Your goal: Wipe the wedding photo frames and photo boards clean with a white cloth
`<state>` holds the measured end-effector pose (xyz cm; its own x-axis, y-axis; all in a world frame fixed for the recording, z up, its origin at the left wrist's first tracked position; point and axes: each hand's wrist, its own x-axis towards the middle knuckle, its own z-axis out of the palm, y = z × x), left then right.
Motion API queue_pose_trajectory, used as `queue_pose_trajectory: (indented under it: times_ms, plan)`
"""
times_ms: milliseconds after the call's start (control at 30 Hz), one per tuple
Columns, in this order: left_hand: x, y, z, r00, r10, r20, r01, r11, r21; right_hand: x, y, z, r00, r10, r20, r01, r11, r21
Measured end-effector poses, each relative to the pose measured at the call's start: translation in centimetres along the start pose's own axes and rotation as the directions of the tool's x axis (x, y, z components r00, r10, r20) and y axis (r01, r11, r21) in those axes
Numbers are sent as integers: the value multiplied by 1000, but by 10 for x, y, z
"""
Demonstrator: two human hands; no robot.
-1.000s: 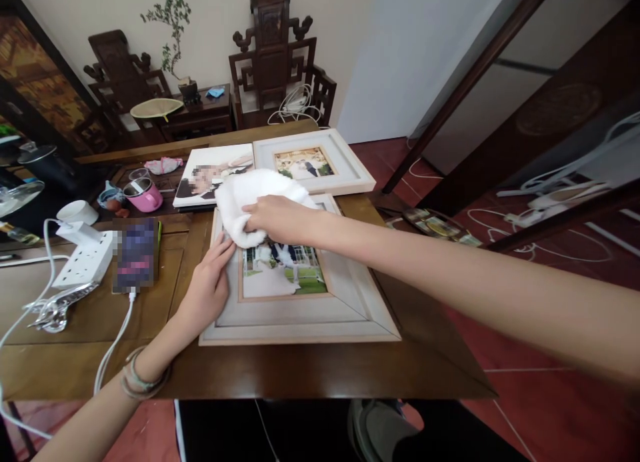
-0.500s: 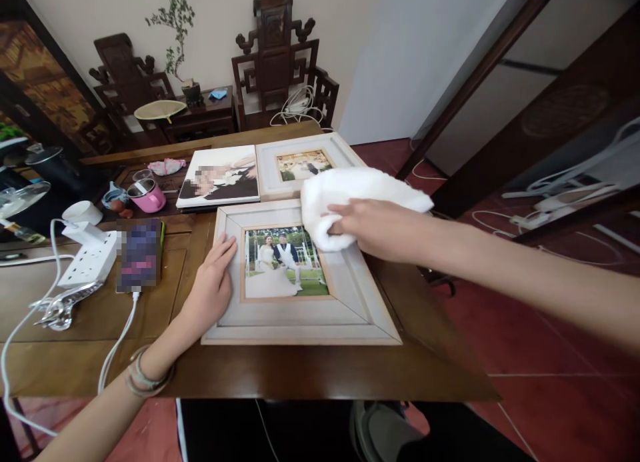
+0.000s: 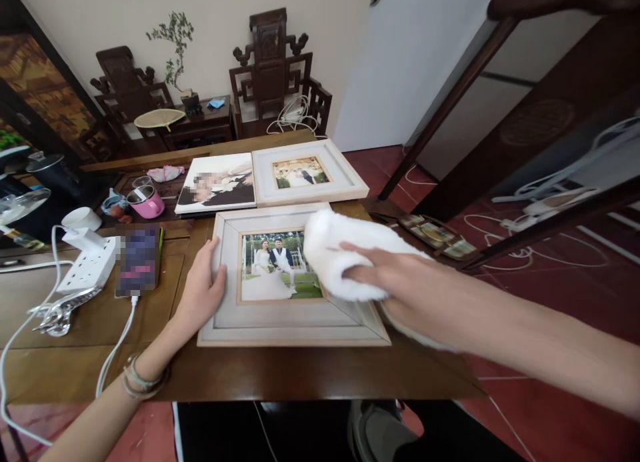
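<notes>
Beneath the right hand [image 3: 393, 274], which grips a bunched white cloth [image 3: 327, 245], I see the right side of a pale picture frame [image 3: 280, 334] lying on the tabletop [image 3: 300, 377]. The left hand [image 3: 203, 282], open, rests along its left edge. Left of that hand lies a phone [image 3: 143, 257]; beyond both, a second frame [image 3: 345, 162].

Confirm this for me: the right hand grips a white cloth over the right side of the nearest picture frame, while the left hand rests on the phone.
Not right on one point: the left hand is not on the phone. The head view shows it at the left edge of the nearest picture frame. The right hand does grip the white cloth over that frame's right side.
</notes>
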<state>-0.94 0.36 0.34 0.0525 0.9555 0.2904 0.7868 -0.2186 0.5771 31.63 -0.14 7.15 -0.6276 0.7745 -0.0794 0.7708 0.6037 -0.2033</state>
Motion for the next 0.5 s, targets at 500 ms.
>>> queue_pose_trajectory:
  times_ms: [500]
  plan:
    - [11,10,-17,811,-449,375,585,633,-507,10,-4,10,992,-127,-16,128,990,54]
